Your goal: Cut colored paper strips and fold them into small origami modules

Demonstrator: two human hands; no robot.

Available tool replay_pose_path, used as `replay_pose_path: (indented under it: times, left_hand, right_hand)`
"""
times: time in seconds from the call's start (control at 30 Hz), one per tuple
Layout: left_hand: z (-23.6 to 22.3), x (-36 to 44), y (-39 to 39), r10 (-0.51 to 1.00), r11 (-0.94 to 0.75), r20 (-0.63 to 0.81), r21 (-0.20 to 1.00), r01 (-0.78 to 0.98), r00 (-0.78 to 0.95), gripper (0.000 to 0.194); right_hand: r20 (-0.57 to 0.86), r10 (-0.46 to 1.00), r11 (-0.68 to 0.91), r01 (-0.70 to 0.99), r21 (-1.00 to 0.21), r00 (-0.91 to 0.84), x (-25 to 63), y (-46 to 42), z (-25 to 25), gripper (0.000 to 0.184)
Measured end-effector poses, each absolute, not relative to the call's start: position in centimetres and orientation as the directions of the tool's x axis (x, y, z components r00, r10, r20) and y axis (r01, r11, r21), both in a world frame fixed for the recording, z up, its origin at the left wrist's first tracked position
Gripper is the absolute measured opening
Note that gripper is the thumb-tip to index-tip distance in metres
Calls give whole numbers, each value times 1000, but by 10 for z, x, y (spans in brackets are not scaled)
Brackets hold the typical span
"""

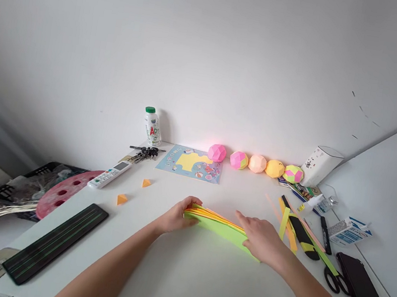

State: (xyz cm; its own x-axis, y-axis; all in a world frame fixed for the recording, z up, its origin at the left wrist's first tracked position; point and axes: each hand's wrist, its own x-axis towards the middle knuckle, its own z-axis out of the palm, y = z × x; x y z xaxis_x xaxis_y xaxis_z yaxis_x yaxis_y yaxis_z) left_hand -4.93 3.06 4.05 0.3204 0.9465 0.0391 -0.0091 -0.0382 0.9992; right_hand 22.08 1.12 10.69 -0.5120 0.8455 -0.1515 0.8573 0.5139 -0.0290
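Both hands hold a stack of coloured paper sheets (221, 229) over the white table, its bright green side facing me and yellow and orange edges showing on top. My left hand (181, 214) is closed round the left end, thumb in front and fingers behind. At the right end, my right hand (261, 240) grips the stack, with its index finger stretched along the top edge. Two small orange folded paper pieces (146, 183) (121, 199) lie to the left of the hands.
Along the wall sit several faceted paper balls (257, 163), a blue picture card (170, 160) and a white bottle (153, 129). Rightward lie paper strips (283, 223), a cutter (303, 238), scissors (337, 282) and a phone (369, 296). Leftward are a remote (109, 174) and a black striped slab (55, 244).
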Motion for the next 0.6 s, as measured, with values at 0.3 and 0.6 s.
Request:
replay_pose_path:
  times: [0.3,0.6]
  left_hand:
    - [44,-39,26,913,136,-64,979,-152,403,36]
    - [29,-29,22,936,90,-17,977,-193,351,70]
  right_hand:
    - [11,986,132,742,-657,-166,277,-26,68,43]
    - [33,996,65,399,-915,-87,247,-26,39,54]
